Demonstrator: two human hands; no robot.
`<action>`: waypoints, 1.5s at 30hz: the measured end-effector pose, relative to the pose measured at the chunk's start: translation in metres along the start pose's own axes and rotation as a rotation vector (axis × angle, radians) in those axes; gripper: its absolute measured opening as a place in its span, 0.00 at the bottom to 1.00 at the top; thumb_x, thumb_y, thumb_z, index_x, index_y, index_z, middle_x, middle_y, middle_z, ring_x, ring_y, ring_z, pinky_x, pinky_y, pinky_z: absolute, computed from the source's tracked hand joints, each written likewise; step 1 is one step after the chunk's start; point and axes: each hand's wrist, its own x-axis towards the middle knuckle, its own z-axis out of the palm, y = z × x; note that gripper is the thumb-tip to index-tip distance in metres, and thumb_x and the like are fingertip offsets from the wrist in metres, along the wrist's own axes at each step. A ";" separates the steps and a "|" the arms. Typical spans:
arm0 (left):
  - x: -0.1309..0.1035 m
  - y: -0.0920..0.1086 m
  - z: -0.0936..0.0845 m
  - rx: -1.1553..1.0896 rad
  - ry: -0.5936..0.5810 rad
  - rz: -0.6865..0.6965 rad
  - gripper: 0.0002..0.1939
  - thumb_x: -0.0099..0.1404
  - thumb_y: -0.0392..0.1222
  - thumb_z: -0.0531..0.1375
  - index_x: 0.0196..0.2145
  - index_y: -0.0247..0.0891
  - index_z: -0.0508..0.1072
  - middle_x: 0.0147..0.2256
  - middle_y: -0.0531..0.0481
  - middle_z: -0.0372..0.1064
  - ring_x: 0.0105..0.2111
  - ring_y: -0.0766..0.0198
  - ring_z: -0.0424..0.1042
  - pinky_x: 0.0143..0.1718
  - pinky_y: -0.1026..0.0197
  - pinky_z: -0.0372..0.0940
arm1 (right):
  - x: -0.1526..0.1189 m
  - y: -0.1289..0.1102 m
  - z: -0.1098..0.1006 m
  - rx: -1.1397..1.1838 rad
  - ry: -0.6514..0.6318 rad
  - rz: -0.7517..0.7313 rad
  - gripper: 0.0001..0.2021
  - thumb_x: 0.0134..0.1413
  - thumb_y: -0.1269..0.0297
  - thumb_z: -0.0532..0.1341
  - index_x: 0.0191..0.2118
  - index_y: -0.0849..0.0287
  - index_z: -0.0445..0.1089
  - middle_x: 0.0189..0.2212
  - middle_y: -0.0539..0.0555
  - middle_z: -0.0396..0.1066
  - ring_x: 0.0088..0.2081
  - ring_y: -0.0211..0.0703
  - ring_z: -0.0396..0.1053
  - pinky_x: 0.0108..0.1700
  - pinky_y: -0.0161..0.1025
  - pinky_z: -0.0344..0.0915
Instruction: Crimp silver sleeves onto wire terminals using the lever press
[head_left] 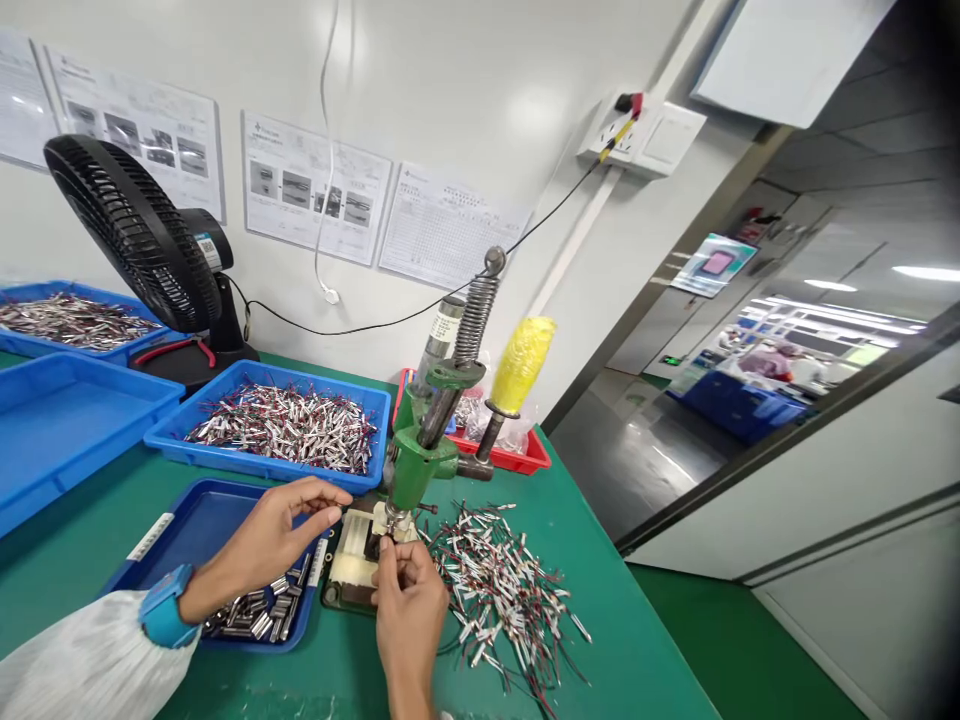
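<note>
A green hand press [418, 465] with a coil spring and a yellow-wrapped lever handle [523, 365] stands on the bench. My right hand [409, 605] is at the front of its fixture [352, 560], right under the ram. Thumb and forefinger are pinched there; whatever lies between them is hidden. My left hand [281, 535], with a blue band at the wrist, hovers left of the fixture above a dark blue tray. Its thumb and forefinger are stretched out and apart, with nothing visible between them. Small metal cylinders [277, 605] lie in that dark blue tray [206, 510].
A loose pile of silvery parts with red and black wires [499, 590] lies right of the press. More fill a blue tray [266, 468] behind. A red bin [536, 450] holds plastic bags. A black fan [142, 230] and red-handled pliers [202, 350] stand at the left.
</note>
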 end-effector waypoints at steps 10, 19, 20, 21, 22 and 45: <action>0.023 0.020 0.051 -0.277 0.022 0.000 0.21 0.66 0.50 0.62 0.50 0.33 0.73 0.44 0.41 0.77 0.44 0.56 0.76 0.48 0.56 0.71 | 0.000 -0.008 -0.002 -0.038 -0.022 -0.006 0.22 0.63 0.43 0.58 0.28 0.57 0.66 0.19 0.47 0.64 0.21 0.36 0.62 0.24 0.31 0.56; 0.026 0.035 0.047 0.098 -0.002 0.188 0.10 0.68 0.43 0.56 0.38 0.35 0.75 0.30 0.52 0.71 0.30 0.63 0.68 0.33 0.63 0.64 | 0.002 -0.018 -0.002 -0.059 -0.021 -0.011 0.23 0.63 0.42 0.57 0.27 0.58 0.65 0.20 0.49 0.65 0.21 0.36 0.61 0.23 0.31 0.55; 0.025 0.034 0.047 0.109 0.004 0.190 0.11 0.68 0.44 0.56 0.39 0.35 0.75 0.31 0.51 0.72 0.31 0.62 0.69 0.34 0.63 0.65 | 0.003 -0.019 -0.004 -0.050 -0.043 -0.009 0.23 0.63 0.43 0.57 0.27 0.58 0.66 0.20 0.49 0.65 0.21 0.35 0.61 0.23 0.31 0.55; 0.023 0.031 0.047 0.109 0.011 0.187 0.13 0.69 0.45 0.56 0.42 0.35 0.76 0.33 0.50 0.74 0.33 0.61 0.71 0.36 0.63 0.66 | 0.003 -0.020 -0.009 -0.045 -0.086 -0.007 0.23 0.63 0.43 0.57 0.27 0.59 0.66 0.20 0.49 0.66 0.20 0.35 0.60 0.22 0.31 0.55; 0.022 0.028 0.046 0.103 0.021 0.183 0.14 0.70 0.46 0.56 0.46 0.35 0.76 0.37 0.48 0.76 0.36 0.60 0.73 0.39 0.62 0.67 | 0.004 -0.022 -0.015 -0.047 -0.140 -0.004 0.23 0.62 0.43 0.58 0.27 0.59 0.67 0.20 0.49 0.67 0.20 0.35 0.61 0.22 0.31 0.55; 0.015 0.005 0.042 -0.061 0.028 0.155 0.16 0.70 0.51 0.60 0.47 0.38 0.77 0.45 0.44 0.78 0.46 0.54 0.76 0.49 0.56 0.69 | 0.057 -0.237 -0.077 -0.064 0.363 -0.725 0.18 0.59 0.50 0.66 0.46 0.58 0.70 0.36 0.53 0.71 0.38 0.43 0.73 0.41 0.42 0.71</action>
